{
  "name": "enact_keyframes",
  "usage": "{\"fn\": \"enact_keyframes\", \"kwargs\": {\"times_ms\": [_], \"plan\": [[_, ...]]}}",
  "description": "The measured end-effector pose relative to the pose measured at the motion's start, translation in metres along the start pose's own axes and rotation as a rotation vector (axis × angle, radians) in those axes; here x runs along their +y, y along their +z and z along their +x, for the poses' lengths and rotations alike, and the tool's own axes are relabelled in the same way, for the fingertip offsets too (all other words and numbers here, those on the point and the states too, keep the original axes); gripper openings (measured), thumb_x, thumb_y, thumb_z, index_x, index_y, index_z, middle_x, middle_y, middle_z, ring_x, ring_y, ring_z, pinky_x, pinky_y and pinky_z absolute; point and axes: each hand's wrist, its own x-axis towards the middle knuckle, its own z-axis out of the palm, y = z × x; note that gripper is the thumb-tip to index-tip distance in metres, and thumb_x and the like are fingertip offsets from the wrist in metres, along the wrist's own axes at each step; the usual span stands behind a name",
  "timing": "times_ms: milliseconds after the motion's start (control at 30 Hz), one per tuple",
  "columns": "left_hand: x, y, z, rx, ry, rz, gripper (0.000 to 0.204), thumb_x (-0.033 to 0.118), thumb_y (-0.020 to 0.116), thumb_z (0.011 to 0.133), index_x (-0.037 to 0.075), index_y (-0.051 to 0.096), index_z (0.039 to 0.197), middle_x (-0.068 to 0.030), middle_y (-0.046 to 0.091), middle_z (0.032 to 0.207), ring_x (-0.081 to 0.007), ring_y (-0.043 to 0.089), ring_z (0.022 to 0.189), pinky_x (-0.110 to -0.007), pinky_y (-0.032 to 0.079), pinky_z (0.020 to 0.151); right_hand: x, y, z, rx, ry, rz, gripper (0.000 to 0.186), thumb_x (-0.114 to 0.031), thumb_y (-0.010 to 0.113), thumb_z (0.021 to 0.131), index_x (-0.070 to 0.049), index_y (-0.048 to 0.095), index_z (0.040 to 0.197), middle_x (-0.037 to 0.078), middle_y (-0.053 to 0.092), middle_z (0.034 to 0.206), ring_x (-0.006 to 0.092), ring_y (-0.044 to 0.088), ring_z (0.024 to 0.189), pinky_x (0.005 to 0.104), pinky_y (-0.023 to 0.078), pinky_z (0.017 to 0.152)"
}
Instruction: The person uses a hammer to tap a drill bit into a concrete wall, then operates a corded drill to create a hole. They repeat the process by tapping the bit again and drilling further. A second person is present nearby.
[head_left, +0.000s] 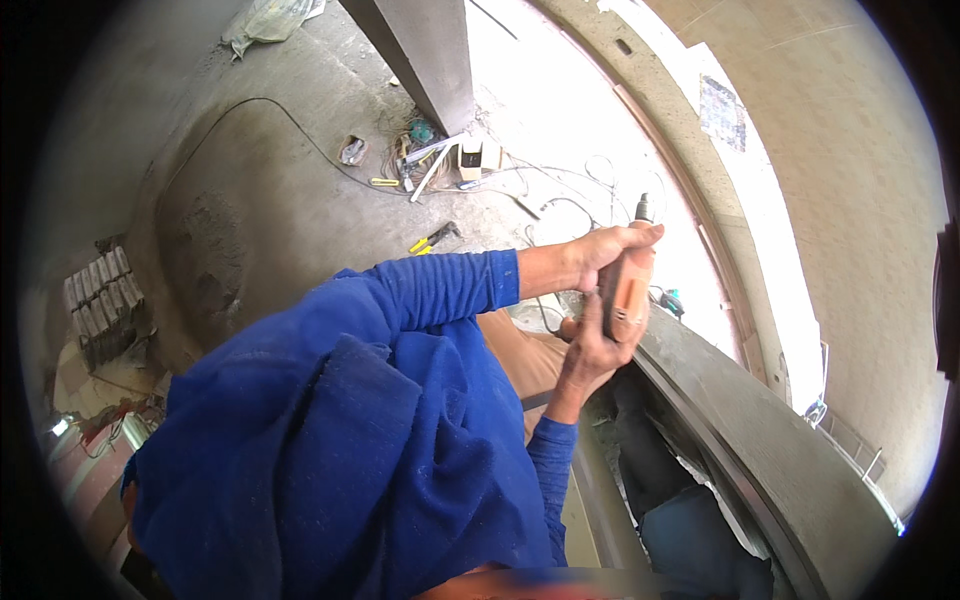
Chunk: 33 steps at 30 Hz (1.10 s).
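An orange power drill (630,290) is held between my two hands, its dark metal chuck pointing away from me. My left hand (608,250) grips the front of its body just behind the chuck, with the thumb lying across the top. Around the rear end of the drill closes my right hand (597,350); some of its fingers are hidden under the tool. I cannot make out a bit in the chuck. Both forearms are in blue sleeves. A grey concrete ledge (760,430) runs to the right of the drill.
A grey column (430,60) stands ahead. At its foot lie a small open box (470,160), cables and loose tools. A yellow-and-black tool (435,240) lies nearer. Stacked grey blocks (105,295) are at left, a sack (265,25) at far left, dark cloth (690,545) lower right.
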Motion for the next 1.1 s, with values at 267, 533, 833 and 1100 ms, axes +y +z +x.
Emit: {"fn": "enact_keyframes", "kwargs": {"times_ms": [267, 533, 833, 1100], "plan": [[0.012, -0.126, -0.009, 0.308, -0.163, 0.003, 0.055, 0.06, 0.08, 0.096, 0.008, 0.068, 0.084, -0.0141, 0.071, 0.08, -0.0276, 0.072, 0.073, -0.042, 0.06, 0.072, 0.057, 0.034, -0.057, -0.228, -0.365, -0.41, 0.084, -0.008, 0.095, 0.077, 0.003, 0.057, 0.151, 0.024, 0.069, 0.112, 0.0432, 0.071, 0.097, 0.0487, 0.058, 0.087], [0.029, -0.154, -0.052, 0.219, -0.226, 0.21, 0.059, 0.06, 0.076, 0.099, 0.005, 0.071, 0.078, -0.0176, 0.075, 0.084, -0.0269, 0.075, 0.08, -0.043, 0.061, 0.076, 0.075, 0.035, -0.095, -0.358, -0.446, -0.493, 0.094, -0.021, 0.095, 0.081, 0.002, 0.047, 0.159, 0.024, 0.066, 0.132, 0.0444, 0.065, 0.121, 0.0557, 0.052, 0.104], [0.041, -0.145, -0.125, 0.014, -0.069, 0.485, 0.046, 0.047, 0.083, 0.098, 0.004, 0.073, 0.085, -0.0132, 0.076, 0.084, -0.0246, 0.076, 0.08, -0.042, 0.061, 0.078, 0.052, 0.023, -0.134, -0.595, 0.026, -0.28, 0.085, -0.016, 0.099, 0.057, -0.002, 0.067, 0.134, 0.016, 0.068, 0.133, 0.0367, 0.062, 0.127, 0.05, 0.044, 0.114], [0.039, -0.182, -0.219, 0.018, -0.116, 0.538, 0.041, 0.041, 0.085, 0.098, 0.003, 0.075, 0.089, -0.0128, 0.076, 0.08, -0.0253, 0.076, 0.076, -0.041, 0.062, 0.072, 0.033, 0.062, -0.231, -0.689, 0.314, 0.07, 0.082, -0.009, 0.102, 0.062, 0.0, 0.064, 0.134, 0.009, 0.069, 0.12, 0.0204, 0.069, 0.11, 0.0366, 0.058, 0.094]]}}
